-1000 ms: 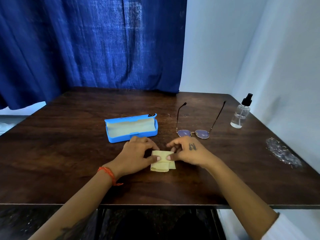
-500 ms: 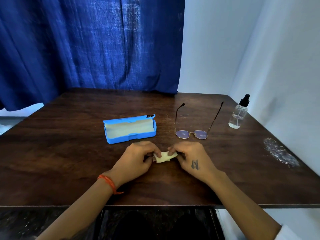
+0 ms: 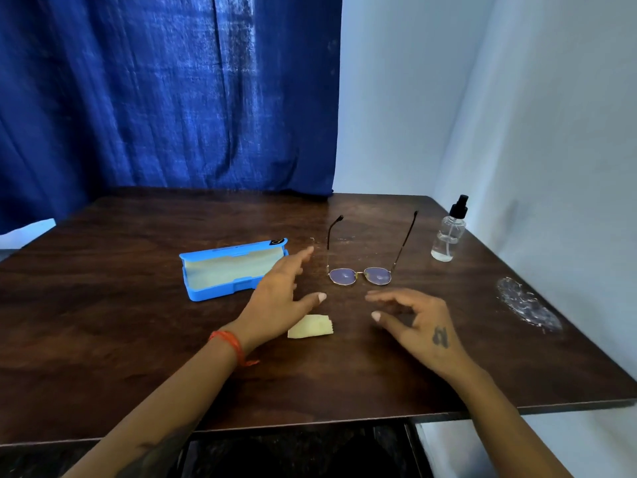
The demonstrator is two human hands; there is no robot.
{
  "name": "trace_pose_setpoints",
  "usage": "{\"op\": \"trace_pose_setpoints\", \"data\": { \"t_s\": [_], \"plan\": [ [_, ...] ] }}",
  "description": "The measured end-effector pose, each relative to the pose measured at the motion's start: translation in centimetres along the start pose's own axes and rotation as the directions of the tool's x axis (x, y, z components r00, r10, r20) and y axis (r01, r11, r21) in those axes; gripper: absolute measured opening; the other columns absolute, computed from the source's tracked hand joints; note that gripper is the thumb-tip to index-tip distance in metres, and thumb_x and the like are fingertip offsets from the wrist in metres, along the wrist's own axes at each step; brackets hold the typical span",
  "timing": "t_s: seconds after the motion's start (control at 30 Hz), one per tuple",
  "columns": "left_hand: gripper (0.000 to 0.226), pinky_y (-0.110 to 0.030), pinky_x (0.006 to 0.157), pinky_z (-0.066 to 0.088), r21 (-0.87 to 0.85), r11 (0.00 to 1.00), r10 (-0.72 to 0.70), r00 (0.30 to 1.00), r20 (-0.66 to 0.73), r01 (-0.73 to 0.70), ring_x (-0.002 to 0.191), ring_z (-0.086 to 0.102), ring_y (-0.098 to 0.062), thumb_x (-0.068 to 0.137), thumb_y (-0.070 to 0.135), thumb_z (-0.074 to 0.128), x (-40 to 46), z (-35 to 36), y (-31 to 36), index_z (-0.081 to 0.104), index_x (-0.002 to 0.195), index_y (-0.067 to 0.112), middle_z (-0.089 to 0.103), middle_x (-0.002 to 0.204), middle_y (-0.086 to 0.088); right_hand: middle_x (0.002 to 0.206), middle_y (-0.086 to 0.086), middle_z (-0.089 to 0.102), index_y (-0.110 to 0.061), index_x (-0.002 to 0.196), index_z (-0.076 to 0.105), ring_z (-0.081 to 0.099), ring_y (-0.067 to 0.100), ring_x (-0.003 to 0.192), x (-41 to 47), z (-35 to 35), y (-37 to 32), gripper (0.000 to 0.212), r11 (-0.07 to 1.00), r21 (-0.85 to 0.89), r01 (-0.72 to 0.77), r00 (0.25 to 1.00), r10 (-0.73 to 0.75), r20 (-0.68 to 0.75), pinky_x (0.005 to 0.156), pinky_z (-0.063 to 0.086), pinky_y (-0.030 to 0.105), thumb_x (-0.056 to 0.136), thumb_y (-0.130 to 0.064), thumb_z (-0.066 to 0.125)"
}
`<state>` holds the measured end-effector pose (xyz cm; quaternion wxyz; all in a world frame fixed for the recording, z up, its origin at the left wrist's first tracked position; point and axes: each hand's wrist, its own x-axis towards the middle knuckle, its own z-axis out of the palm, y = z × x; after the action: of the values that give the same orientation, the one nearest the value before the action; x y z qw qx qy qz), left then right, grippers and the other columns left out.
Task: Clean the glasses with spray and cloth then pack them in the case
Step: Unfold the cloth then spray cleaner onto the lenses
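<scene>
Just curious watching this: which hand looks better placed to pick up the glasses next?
Probably the right hand: it hovers open just in front of the glasses, nearest the lenses. The left hand is open too, but sits between them and the blue case.

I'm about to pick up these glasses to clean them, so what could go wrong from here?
The glasses lie with both temples open, lenses toward you; the left hand reaching over could snag the near temple or smudge a lens. The spray bottle stands upright near the table's right edge, so a hasty reach could tip it. The folded cloth lies loose, in no grip.
</scene>
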<state>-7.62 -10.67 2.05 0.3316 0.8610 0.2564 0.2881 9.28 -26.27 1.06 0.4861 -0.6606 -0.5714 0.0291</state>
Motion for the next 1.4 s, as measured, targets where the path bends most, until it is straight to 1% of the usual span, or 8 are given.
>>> {"op": "trace_pose_setpoints", "data": {
  "t_s": [0.2, 0.4, 0.5, 0.7, 0.83, 1.07, 1.2, 1.4],
  "plan": [
    [0.104, -0.043, 0.111, 0.031, -0.111, 0.984, -0.123, 0.983, 0.135, 0.139, 0.139, 0.026, -0.023, 0.074, 0.024, 0.074, 4.7, 2.5, 0.0, -0.002, 0.144, 0.034, 0.016, 0.155, -0.002, 0.103, -0.001, 0.068, -0.033, 0.106, 0.064, 0.064, 0.006, 0.093, 2.7, -3.7, 2.1, 0.043, 0.988, 0.091, -0.123, 0.92, 0.148, -0.363, 0.083, 0.051, 0.018, 0.075, -0.006, 0.075],
    [0.089, -0.028, 0.098, 0.044, -0.253, 0.959, -0.122, 0.991, 0.053, 0.131, 0.121, 0.048, -0.019, 0.076, 0.007, 0.071, 6.5, 3.8, -2.0, 0.019, 0.144, 0.03, 0.046, 0.138, -0.005, 0.125, -0.009, 0.049, -0.031, 0.127, 0.045, 0.054, 0.018, 0.115, 8.1, -5.4, 6.5, 0.066, 0.972, 0.027, -0.232, 0.793, 0.205, -0.573, 0.098, 0.045, 0.043, 0.068, -0.029, 0.075],
    [0.077, -0.009, 0.078, 0.047, -0.264, 0.958, -0.115, 0.993, -0.001, 0.11, 0.101, 0.057, -0.011, 0.075, -0.002, 0.069, 6.7, 4.0, -2.6, 0.034, 0.138, 0.024, 0.058, 0.117, -0.002, 0.14, 0.005, 0.036, -0.022, 0.14, 0.031, 0.039, 0.019, 0.127, 10.3, -5.8, 8.2, 0.084, 0.948, -0.061, -0.312, 0.769, 0.214, -0.603, 0.106, 0.033, 0.033, 0.07, -0.019, 0.076],
    [0.052, -0.006, 0.073, 0.048, -0.169, 0.985, -0.04, 0.997, -0.067, 0.028, 0.088, 0.062, -0.007, 0.075, -0.008, 0.066, 7.2, 4.1, -3.0, 0.057, 0.119, 0.018, 0.065, 0.098, 0.0, 0.121, 0.011, 0.055, -0.04, 0.143, 0.004, 0.062, 0.023, 0.088, 12.9, -5.7, 11.8, 0.102, 0.912, -0.013, -0.41, 0.793, 0.349, -0.5, 0.08, 0.053, 0.037, 0.071, -0.007, 0.068],
    [0.039, -0.004, 0.073, 0.047, -0.12, 0.993, -0.013, 0.997, -0.08, 0.003, 0.084, 0.063, -0.004, 0.074, -0.005, 0.068, 7.3, 4.3, -3.1, 0.064, 0.108, 0.014, 0.066, 0.093, 0.004, 0.084, 0.007, 0.063, -0.037, 0.145, 0.002, 0.054, 0.01, 0.059, 12.9, -5.8, 11.8, 0.093, 0.906, -0.063, -0.418, 0.825, 0.35, -0.443, 0.053, 0.038, 0.013, 0.081, -0.009, 0.064],
    [0.03, -0.003, 0.073, 0.046, -0.081, 0.997, -0.013, 0.997, -0.076, 0.006, 0.082, 0.063, -0.005, 0.072, -0.004, 0.07, 7.1, 4.3, -3.1, 0.069, 0.098, 0.012, 0.067, 0.088, 0.004, 0.1, -0.002, 0.065, -0.056, 0.137, 0.006, 0.064, 0.011, 0.086, 10.6, -6.9, 8.1, 0.1, 0.952, 0.219, -0.214, 0.884, 0.284, -0.371, 0.089, 0.049, 0.034, 0.08, -0.003, 0.068],
    [0.025, -0.002, 0.072, 0.045, -0.06, 0.998, 0.003, 0.997, -0.083, -0.008, 0.08, 0.063, -0.003, 0.073, -0.002, 0.071, 7.0, 4.2, -3.0, 0.069, 0.094, 0.013, 0.068, 0.085, 0.003, 0.109, 0.016, 0.056, -0.056, 0.135, 0.023, 0.061, 0.032, 0.077, 8.1, -7.5, 5.2, 0.096, 0.828, 0.547, -0.12, 0.901, 0.322, -0.29, 0.074, 0.055, 0.05, 0.073, 0.003, 0.067],
    [0.019, -0.002, 0.068, 0.045, -0.091, 0.996, -0.016, 0.994, -0.107, 0.006, 0.074, 0.062, -0.003, 0.075, 0.001, 0.069, 6.9, 3.9, -2.3, 0.067, 0.084, 0.018, 0.067, 0.078, 0.007, 0.068, 0.009, 0.059, -0.046, 0.133, 0.039, 0.056, 0.024, 0.041, 5.4, -6.7, 3.0, 0.079, 0.592, 0.804, -0.05, 0.949, 0.28, -0.147, 0.045, 0.053, 0.031, 0.069, -0.002, 0.048]
  ]
}}
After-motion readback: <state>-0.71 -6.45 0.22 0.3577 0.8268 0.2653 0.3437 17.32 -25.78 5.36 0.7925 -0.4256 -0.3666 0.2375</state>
